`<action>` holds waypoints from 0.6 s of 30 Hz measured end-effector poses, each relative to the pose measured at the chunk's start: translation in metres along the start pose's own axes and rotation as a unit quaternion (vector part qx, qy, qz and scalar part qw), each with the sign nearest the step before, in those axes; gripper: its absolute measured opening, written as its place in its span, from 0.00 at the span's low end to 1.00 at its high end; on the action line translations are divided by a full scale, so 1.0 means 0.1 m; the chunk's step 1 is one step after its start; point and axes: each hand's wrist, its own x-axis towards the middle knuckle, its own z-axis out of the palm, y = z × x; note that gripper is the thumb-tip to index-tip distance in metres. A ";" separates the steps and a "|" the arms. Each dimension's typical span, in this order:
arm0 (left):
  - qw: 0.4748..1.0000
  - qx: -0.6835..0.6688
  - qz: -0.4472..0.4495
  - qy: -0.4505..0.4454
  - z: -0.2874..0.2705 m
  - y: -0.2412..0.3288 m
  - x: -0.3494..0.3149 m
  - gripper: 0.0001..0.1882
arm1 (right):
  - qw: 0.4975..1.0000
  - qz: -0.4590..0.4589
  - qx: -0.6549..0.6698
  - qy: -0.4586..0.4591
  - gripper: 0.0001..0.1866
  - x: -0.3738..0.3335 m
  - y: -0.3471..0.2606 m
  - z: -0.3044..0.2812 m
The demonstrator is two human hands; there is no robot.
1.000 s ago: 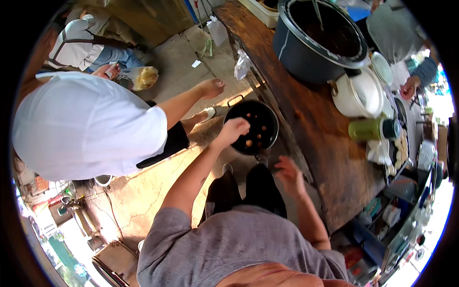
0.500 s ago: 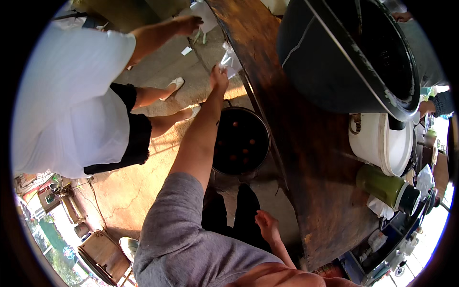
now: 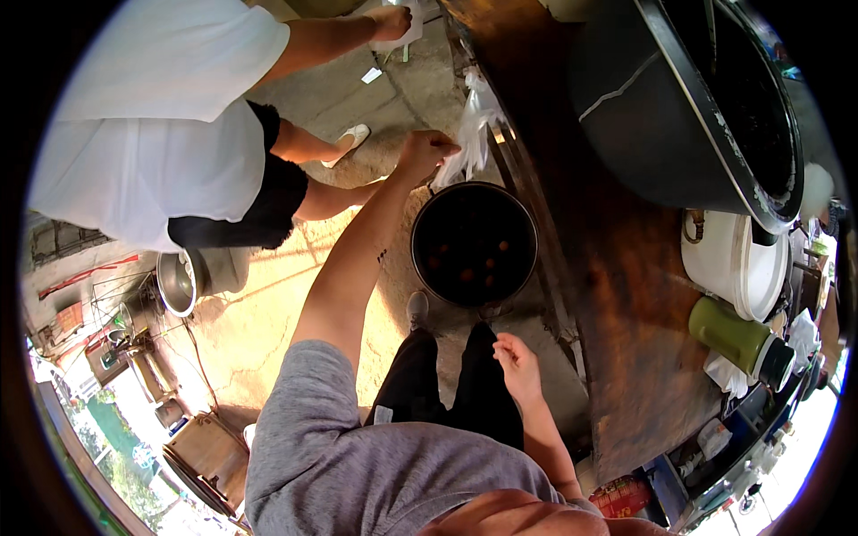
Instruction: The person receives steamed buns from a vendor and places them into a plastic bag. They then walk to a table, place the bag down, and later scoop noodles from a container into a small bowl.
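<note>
My left arm stretches forward across the view. The fingertips of my left hand (image 3: pixel 429 152) pinch the side of a bunch of thin white plastic bags (image 3: pixel 476 125), which hangs by the table's edge. Just below that hand stands a round dark pot (image 3: pixel 536 246), its dark contents dotted with several small, round, brownish things. My right hand (image 3: pixel 518 364) hovers over my right thigh, near side of the pot, its fingers loosely bent and apart, with nothing in them.
A wooden table (image 3: pixel 626 357) runs along the right, bearing a big black tub (image 3: pixel 617 107), a white bucket (image 3: pixel 715 259) and a green bottle (image 3: pixel 728 332). At left stands a person in a white top (image 3: pixel 170 170), whose hand (image 3: pixel 391 22) holds a pale plastic bag. A metal basin (image 3: pixel 179 284) is behind.
My left hand has gone from a clear bag to the hanging white bunch, which now shows more fully. My right hand has risen slightly. The view has shifted, showing the pot more fully.
</note>
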 end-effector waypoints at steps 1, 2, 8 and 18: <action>0.999 0.046 0.025 0.012 -0.04 0.05 -0.04 0.09 | 1.000 -0.001 -0.004 0.002 0.13 0.02 -0.02 0.02; 0.994 0.092 0.050 0.023 -0.07 0.10 -0.08 0.10 | 1.000 -0.003 -0.009 0.004 0.13 0.04 -0.05 0.03; 0.973 0.188 0.127 0.029 -0.18 0.04 -0.29 0.12 | 1.000 -0.015 -0.011 0.013 0.13 0.19 -0.14 0.10; 0.978 0.129 0.164 -0.022 -0.32 0.07 -0.59 0.10 | 0.995 -0.092 0.027 0.012 0.12 0.66 -0.43 0.23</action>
